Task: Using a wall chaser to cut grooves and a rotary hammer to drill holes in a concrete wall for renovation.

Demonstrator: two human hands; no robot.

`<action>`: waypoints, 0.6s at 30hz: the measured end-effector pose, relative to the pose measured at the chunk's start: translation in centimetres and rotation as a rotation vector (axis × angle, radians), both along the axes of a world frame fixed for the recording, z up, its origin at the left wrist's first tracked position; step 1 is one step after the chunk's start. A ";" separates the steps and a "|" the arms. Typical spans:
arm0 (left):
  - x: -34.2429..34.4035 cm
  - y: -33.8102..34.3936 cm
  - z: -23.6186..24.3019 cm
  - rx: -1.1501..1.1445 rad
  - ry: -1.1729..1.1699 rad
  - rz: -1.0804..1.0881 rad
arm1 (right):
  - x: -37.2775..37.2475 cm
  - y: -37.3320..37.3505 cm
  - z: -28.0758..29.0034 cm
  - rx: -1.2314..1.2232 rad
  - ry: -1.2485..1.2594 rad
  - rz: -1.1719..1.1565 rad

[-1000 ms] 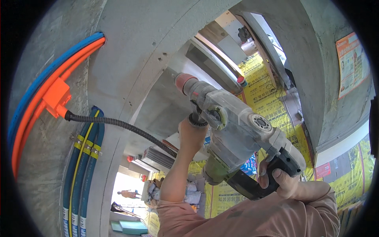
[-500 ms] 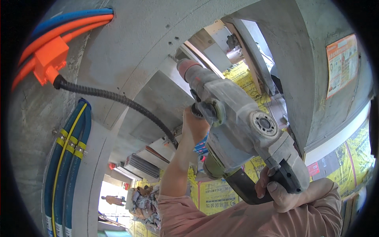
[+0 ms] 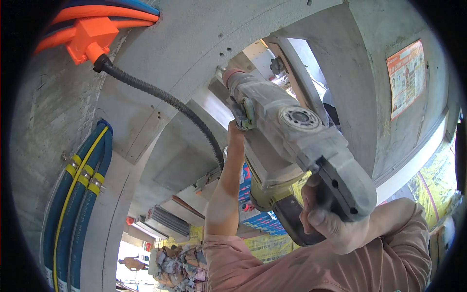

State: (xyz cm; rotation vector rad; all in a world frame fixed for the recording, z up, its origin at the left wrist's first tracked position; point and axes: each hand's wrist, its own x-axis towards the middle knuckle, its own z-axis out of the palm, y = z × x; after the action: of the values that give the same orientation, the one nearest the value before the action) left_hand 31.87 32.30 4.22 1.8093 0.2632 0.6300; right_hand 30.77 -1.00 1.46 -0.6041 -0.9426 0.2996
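A large, dusty grey rotary hammer drill (image 3: pixel 272 104) slants across the middle, its pinkish-red front collar (image 3: pixel 232 74) pointing up and left at the concrete beam (image 3: pixel 189 53). The bit's tip reaches the beam's lower edge; whether it has entered the concrete I cannot tell. My right hand (image 3: pixel 335 228) wraps round the black rear handle (image 3: pixel 335 194). Raised behind the front of the drill, my left hand (image 3: pixel 235 128) grips near the side handle, its fingers mostly hidden by the tool. Small dark holes (image 3: pixel 224 52) mark the beam just above the collar.
An orange junction box (image 3: pixel 95 39) on the left feeds a black corrugated conduit (image 3: pixel 165 97) passing close to my left arm. Thick blue-green pipes (image 3: pixel 78 204) run down the left wall. An orange-and-white poster (image 3: pixel 406 80) hangs at right. Piled scraps (image 3: pixel 180 267) and a distant person (image 3: pixel 134 263) appear lower left.
The drill's front has risen slightly toward the beam, and my left hand is now more hidden behind it. The view has shifted, so the orange box appears higher and farther right.
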 end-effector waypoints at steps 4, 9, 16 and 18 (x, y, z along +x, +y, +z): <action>0.1 0.4 0.1 -0.192 0.001 -0.058 | 0.1 0.4 2.8 0.152 0.035 -0.014; 0.5 0.9 -0.1 -0.436 -0.007 -0.123 | 0.7 -0.8 3.5 0.097 0.147 0.131; 0.1 1.7 -8.6 -0.318 -0.105 -0.115 | 2.4 -3.3 2.4 -0.141 0.008 0.110; 1.2 0.1 -14.1 -0.236 -0.161 -0.118 | 3.0 -3.8 1.0 -0.283 -0.090 0.076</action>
State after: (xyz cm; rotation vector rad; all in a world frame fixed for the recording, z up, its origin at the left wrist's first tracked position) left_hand 33.12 32.36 -9.86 1.5271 0.1151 0.6298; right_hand 33.73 -4.83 2.46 -0.8477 -1.0191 0.4823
